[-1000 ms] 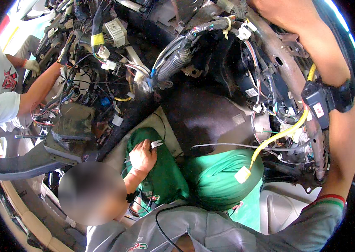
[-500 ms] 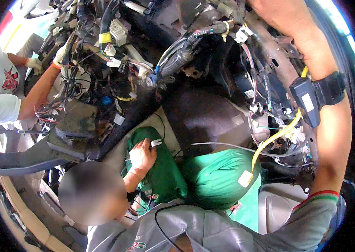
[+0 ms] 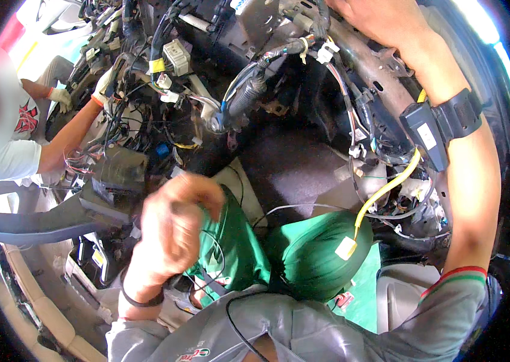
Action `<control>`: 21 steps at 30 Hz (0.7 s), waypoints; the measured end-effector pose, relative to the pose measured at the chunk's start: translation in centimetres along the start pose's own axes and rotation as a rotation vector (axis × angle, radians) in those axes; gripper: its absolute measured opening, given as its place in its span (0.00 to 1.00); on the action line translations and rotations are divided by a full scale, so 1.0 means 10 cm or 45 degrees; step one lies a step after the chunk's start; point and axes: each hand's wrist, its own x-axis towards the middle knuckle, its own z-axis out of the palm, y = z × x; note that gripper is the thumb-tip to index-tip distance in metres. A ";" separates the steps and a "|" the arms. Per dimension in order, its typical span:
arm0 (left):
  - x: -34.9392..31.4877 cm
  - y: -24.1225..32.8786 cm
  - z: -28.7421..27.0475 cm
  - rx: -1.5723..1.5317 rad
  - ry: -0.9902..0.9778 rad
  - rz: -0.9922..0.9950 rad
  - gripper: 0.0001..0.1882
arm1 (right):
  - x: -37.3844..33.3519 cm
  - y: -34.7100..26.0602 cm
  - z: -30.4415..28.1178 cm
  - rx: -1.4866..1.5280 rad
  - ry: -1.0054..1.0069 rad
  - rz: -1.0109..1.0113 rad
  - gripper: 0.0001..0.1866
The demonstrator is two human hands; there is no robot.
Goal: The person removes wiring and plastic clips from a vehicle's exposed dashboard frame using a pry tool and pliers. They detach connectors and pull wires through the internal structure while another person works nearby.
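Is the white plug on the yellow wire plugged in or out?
Out: the white plug shows in front of the green trousers, nothing joined to its end.

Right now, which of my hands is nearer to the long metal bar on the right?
Right. Your right hand is by the upper end of the metal bar; your left hand is far to its left, near your left trouser leg.

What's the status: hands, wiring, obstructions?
Left hand blurred, grip unclear. Right hand beside metal beam, grip unseen. Wiring exposed; yellow cable hangs by right knee.
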 end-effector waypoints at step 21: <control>1.62 1.32 -0.33 1.348 0.014 -0.042 0.16 | -0.10 -0.01 -0.06 -0.135 -0.101 0.092 0.13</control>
